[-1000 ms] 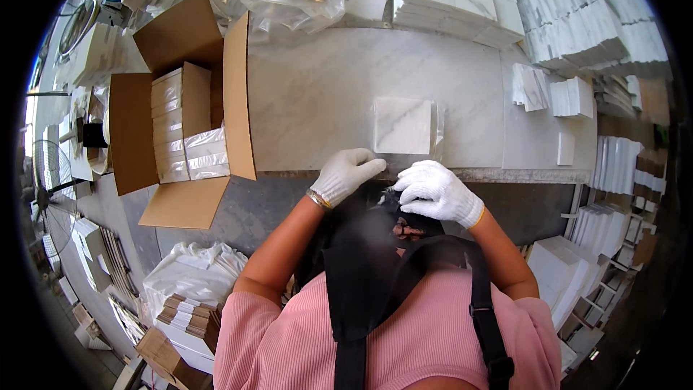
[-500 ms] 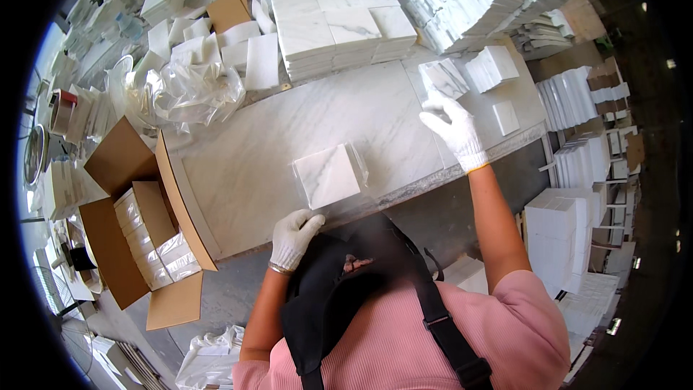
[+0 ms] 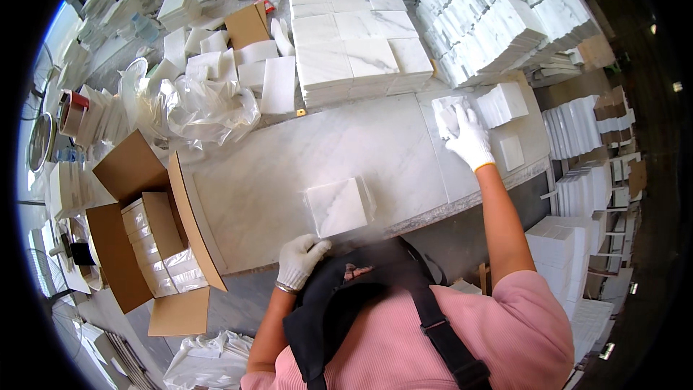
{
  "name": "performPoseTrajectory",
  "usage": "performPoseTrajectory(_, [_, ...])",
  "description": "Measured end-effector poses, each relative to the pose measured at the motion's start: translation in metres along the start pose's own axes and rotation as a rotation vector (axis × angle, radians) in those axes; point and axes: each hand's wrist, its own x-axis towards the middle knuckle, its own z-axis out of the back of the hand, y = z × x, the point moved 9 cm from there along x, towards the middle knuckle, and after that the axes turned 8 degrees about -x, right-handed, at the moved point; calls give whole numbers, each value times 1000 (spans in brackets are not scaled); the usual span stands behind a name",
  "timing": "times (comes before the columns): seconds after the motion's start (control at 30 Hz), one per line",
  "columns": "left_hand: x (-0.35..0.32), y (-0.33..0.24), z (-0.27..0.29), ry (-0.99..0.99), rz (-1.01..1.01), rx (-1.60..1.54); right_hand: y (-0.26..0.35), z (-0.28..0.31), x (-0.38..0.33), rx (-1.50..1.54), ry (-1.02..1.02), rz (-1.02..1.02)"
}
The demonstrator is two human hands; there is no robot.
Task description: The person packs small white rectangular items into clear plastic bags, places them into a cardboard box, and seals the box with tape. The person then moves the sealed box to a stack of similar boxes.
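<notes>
- Now the right hand (image 3: 468, 136) is stretched far out to the right end of the tabletop (image 3: 375, 144), gloved, fingers closed over a small white tile (image 3: 445, 110); one second ago both hands were together at the near edge, so the right arm has travelled out and further back since the half-second frame
- Left hand (image 3: 299, 260) sits at the near edge of the tabletop, just below the wrapped square tile (image 3: 338, 206); fingers loosely curled, gripping nothing that I can see; it has barely shifted
- Wrapped square tile lies flat, apart from both hands, unmoved across the frames
- Small stack of white tiles (image 3: 503, 103) just beside the right hand; single tile (image 3: 512, 152) nearer the edge
- Open cardboard box (image 3: 148, 238) at left, bundles inside, untouched
- Judgement: the reach reads as fetching the next piece from the right-hand supply while the wrapped one waits.
</notes>
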Motion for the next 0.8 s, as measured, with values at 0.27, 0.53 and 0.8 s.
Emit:
performPoseTrajectory(0.27, [-1,-9,-1,40,-59,87,-17,64,-8,492,-250,227])
performPoseTrajectory(0.53, [0,-14,2,44,-166,105,203,78,-111,1099,637,717])
performPoseTrajectory(0.8, [0,-12,0,23,-199,143,274,51,-132,218,331,979])
